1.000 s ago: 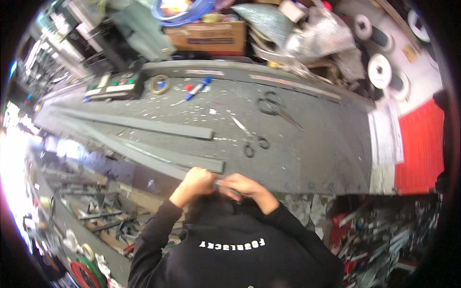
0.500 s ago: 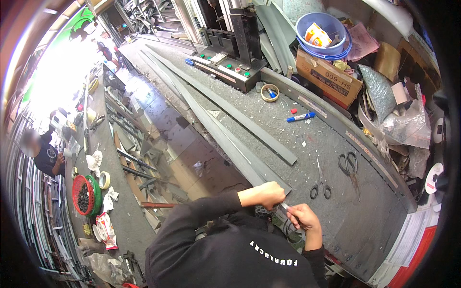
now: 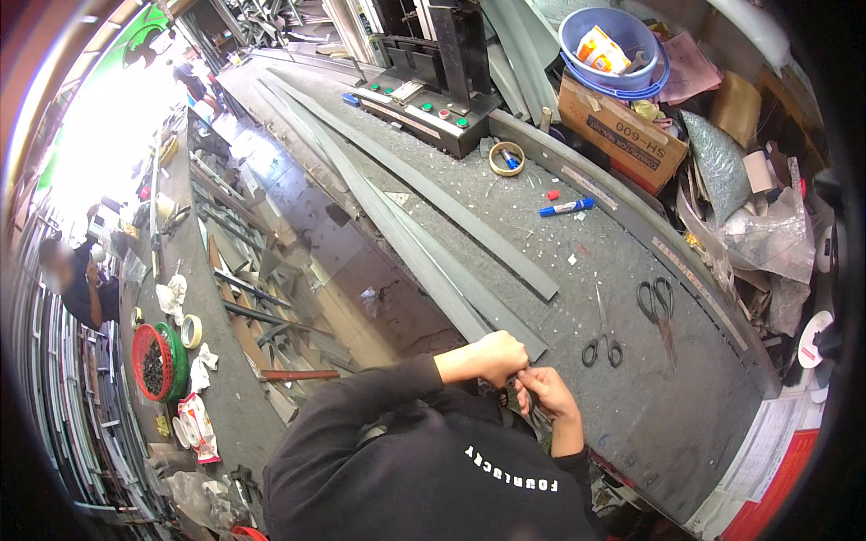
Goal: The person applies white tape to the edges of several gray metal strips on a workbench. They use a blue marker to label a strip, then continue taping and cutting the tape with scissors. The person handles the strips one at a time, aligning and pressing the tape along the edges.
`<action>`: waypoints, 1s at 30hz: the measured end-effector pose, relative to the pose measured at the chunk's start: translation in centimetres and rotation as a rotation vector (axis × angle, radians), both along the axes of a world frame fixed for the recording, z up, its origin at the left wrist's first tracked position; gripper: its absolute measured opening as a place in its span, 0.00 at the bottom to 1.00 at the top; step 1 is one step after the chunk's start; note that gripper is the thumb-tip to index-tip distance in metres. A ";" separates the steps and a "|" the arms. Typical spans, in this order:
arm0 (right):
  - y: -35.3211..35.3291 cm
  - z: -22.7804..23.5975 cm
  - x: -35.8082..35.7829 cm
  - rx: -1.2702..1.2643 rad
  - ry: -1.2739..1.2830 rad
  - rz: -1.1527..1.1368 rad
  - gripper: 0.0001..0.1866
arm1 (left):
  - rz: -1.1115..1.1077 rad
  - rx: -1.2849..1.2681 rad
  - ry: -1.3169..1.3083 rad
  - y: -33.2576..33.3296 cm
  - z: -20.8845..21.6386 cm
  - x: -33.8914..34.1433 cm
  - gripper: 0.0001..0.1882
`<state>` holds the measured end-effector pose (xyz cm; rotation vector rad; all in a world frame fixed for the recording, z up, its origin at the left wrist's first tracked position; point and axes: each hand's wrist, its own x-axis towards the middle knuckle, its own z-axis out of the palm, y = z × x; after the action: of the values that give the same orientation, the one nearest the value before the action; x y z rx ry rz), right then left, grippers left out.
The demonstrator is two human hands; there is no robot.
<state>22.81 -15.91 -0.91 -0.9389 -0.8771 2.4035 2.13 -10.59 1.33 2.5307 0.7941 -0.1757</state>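
Observation:
My left hand (image 3: 494,358) is a closed fist at the near edge of the grey bench, by the near ends of the long grey strips (image 3: 415,257). Pressed up against it, my right hand (image 3: 548,395) is closed with its thumb and fingers pinched together. What they grip is hidden between the fingers. To the right of my hands, black-handled scissors (image 3: 603,350) lie with their blades pointing away. A second pair of scissors (image 3: 656,302) lies farther right. Another flat grey strip (image 3: 487,239) lies just beyond the long strips.
A blue marker (image 3: 566,207), its red cap-like piece (image 3: 553,195) and a tape roll (image 3: 507,160) lie farther back. Behind stands a black machine with green buttons (image 3: 424,117). A cardboard box (image 3: 618,135) bears a blue bucket (image 3: 609,41). Baskets (image 3: 153,362) and a person (image 3: 81,284) are at left.
My right hand has moved up and left against my left fist; the pale piece seen between them is now hidden. The person at left has shifted their arms.

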 end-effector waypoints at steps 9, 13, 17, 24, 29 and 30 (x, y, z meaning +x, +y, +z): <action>0.3 0.2 0.3 0.041 -0.033 -0.005 0.19 | 0.010 0.009 -0.023 0.5 -0.1 0.0 0.14; 0.2 0.7 0.5 -0.004 -0.192 -0.003 0.19 | 0.002 0.058 -0.008 1.0 0.1 0.1 0.14; 0.1 1.1 0.1 0.077 -0.289 0.048 0.18 | -0.018 0.044 0.034 0.6 0.0 0.7 0.15; -0.2 1.8 0.4 0.050 -0.137 -0.041 0.18 | -0.002 0.079 -0.035 0.3 0.1 0.4 0.14; 0.0 1.6 -0.5 0.123 -0.209 -0.031 0.18 | -0.016 0.008 -0.005 0.2 1.1 0.6 0.14; 0.2 1.5 -0.7 0.120 -0.133 -0.054 0.18 | 0.000 0.011 0.024 0.3 1.3 0.5 0.15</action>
<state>22.08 -15.67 0.60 -1.0710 -1.0191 2.2368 2.66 -10.29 2.66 2.5435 0.8067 -0.2021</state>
